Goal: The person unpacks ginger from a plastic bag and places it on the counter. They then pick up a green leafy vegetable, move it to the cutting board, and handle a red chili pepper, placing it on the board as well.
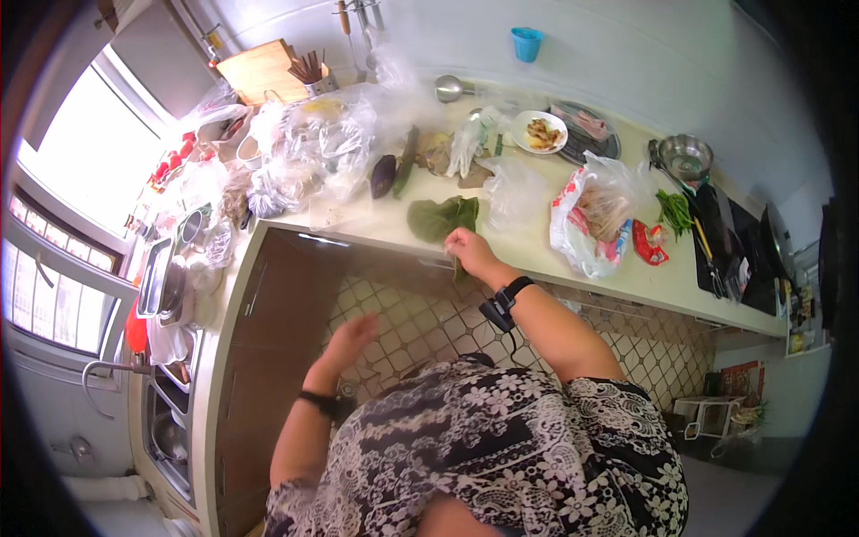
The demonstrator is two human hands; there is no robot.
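With its fingers pinched on a green cloth [435, 219], my right hand [472, 251] is at the front edge of the cream countertop [523, 250]. Part of the cloth hangs over the edge below the fingers. My left hand [354, 337], somewhat blurred, is over the tiled floor beside the dark cabinets and touches nothing that I can see. Behind the cloth lie an eggplant [383, 176] and a long green vegetable [406, 161]. A crumpled clear plastic bag [513, 193] rests to the right of the cloth.
Plastic bags [322, 134] crowd the back left corner. Rightward are a plate of food [539, 132], a filled white bag [599, 215], green peppers [674, 209], a metal pot [685, 158] and a black stove [731, 241]. The sink [168, 429] is at the left.
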